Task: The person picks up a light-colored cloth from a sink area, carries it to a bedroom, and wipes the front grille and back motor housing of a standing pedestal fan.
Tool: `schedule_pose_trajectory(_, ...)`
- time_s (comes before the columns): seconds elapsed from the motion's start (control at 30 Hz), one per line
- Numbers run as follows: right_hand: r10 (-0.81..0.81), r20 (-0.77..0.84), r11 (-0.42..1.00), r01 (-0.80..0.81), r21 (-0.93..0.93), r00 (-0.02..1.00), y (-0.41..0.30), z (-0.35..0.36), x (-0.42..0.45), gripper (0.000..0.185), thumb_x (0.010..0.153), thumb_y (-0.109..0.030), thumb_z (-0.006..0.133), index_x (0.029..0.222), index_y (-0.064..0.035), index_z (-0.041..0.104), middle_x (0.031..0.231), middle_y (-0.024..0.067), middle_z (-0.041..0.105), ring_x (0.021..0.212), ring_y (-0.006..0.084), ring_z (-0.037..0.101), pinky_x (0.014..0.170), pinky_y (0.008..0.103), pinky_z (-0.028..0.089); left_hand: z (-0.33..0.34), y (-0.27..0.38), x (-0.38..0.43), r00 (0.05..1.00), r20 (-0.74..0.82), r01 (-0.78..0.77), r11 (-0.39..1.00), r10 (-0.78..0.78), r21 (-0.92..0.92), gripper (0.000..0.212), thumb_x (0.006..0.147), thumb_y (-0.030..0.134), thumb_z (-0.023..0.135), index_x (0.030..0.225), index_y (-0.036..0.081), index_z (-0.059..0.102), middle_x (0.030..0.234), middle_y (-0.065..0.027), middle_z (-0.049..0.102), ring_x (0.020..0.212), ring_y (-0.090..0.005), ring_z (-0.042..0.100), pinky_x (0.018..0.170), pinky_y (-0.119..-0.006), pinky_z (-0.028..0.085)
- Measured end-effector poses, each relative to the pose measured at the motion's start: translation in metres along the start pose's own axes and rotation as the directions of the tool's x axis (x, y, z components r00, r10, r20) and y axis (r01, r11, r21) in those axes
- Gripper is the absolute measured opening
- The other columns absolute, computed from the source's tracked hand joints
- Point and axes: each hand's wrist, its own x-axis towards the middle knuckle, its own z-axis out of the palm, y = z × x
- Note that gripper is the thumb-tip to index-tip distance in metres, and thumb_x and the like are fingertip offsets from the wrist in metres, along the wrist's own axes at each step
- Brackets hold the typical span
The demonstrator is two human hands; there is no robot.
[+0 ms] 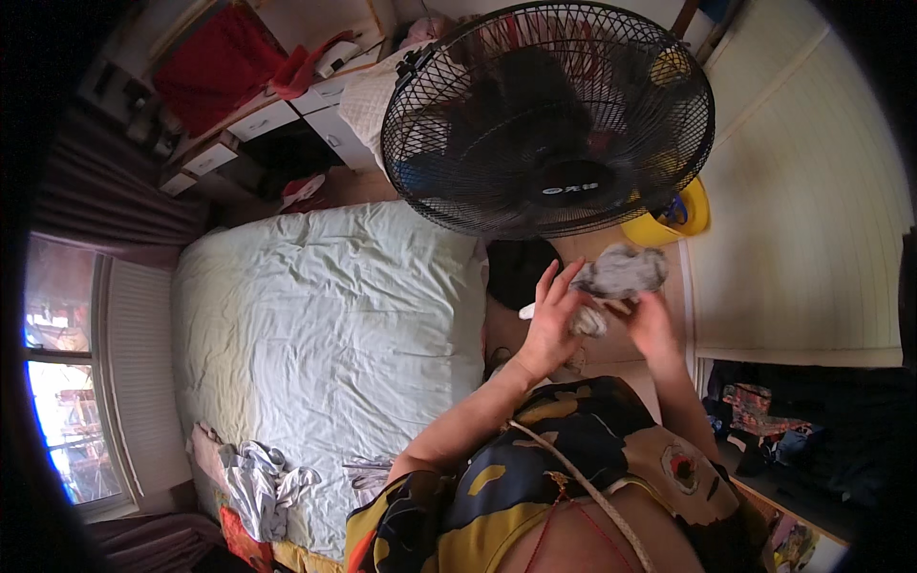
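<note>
Both hands are raised in front of my body, over the floor between the bed and the pale wardrobe panels. My left hand (555, 315) grips a small bunched white cloth (589, 321), part of which sticks out to its left. Close on its right, my right hand (650, 326) holds a crumpled grey and white cloth (622, 271) from below; this cloth is slightly blurred. The fingertips of my left hand reach the grey cloth's left edge. Whether the two cloths are joined cannot be told.
A black standing fan (548, 122) rises just beyond my hands, with a yellow bucket (698, 211) behind its right edge. The bed (337, 308) lies at left, with crumpled clothes (261, 487) on its near corner. An open wardrobe compartment (824, 387) holding clothes is at right.
</note>
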Motion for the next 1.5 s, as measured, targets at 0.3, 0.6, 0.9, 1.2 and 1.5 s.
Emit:
schedule_pose_trajectory(0.3, -0.485, -0.239, 0.862, 0.507, 0.033, 0.841, -0.113, 0.011, 0.02, 0.048, 0.092, -0.03, 0.041, 0.133, -0.0047, 0.037, 0.133, 0.0125, 0.043, 0.121, 0.0269, 0.043, 0.1, 0.0416, 0.037, -0.112, -0.021, 0.013, 0.786, -0.376, 0.215, 0.787, -0.491, -0.578, 0.061, 0.063, -0.003, 0.052, 0.123, 0.005, 0.045, 0.12, -0.0074, 0.049, 0.107, -0.018, 0.049, 0.091, -0.029, 0.04)
schedule_pose_trajectory(0.6, -0.706, -0.167, 0.707, 0.699, -0.107, 0.688, -0.105, 0.033, 0.085, 0.038, 0.082, -0.011, 0.06, 0.117, -0.0036, 0.045, 0.113, 0.0071, 0.053, 0.103, 0.019, 0.053, 0.086, 0.0327, 0.047, -0.18, -0.045, 0.063, 0.836, -0.443, 0.076, 0.866, -0.326, -0.495, 0.07, 0.063, -0.005, 0.048, 0.132, 0.002, 0.04, 0.122, -0.0103, 0.048, 0.105, -0.0187, 0.051, 0.09, -0.026, 0.039)
schedule_pose_trajectory(0.9, -0.469, -0.217, 0.882, 0.444, -0.158, 0.856, 0.015, 0.043, 0.101, 0.048, 0.076, -0.009, 0.069, 0.118, -0.0057, 0.045, 0.111, 0.0066, 0.054, 0.099, 0.0173, 0.054, 0.083, 0.0327, 0.048, -0.175, -0.059, 0.061, 0.846, -0.41, 0.095, 0.852, -0.342, -0.515, 0.072, 0.064, -0.009, 0.044, 0.135, 0.001, 0.037, 0.127, -0.0122, 0.046, 0.103, -0.021, 0.054, 0.085, -0.027, 0.044)
schedule_pose_trajectory(1.2, -0.241, -0.263, 0.969, 0.247, -0.009, 0.934, 0.057, 0.03, 0.117, 0.038, 0.079, 0.0, 0.055, 0.116, 0.0013, 0.047, 0.111, 0.012, 0.055, 0.1, 0.023, 0.056, 0.085, 0.0367, 0.049, -0.177, -0.064, 0.056, 0.829, -0.39, 0.127, 0.815, -0.4, -0.565, 0.069, 0.062, -0.004, 0.049, 0.13, 0.002, 0.043, 0.123, -0.0112, 0.048, 0.11, -0.0202, 0.048, 0.094, -0.027, 0.036)
schedule_pose_trajectory(1.5, -0.857, -0.134, 0.506, 0.764, -0.4, 0.497, -0.105, 0.06, 0.078, 0.041, 0.073, -0.001, 0.062, 0.112, 0.0038, 0.051, 0.109, 0.0087, 0.055, 0.097, 0.0171, 0.054, 0.088, 0.0279, 0.042, -0.18, -0.063, 0.058, 0.847, -0.4, 0.144, 0.876, -0.349, -0.461, 0.07, 0.058, -0.002, 0.051, 0.128, 0.002, 0.045, 0.121, -0.0119, 0.048, 0.113, -0.0218, 0.046, 0.097, -0.029, 0.033)
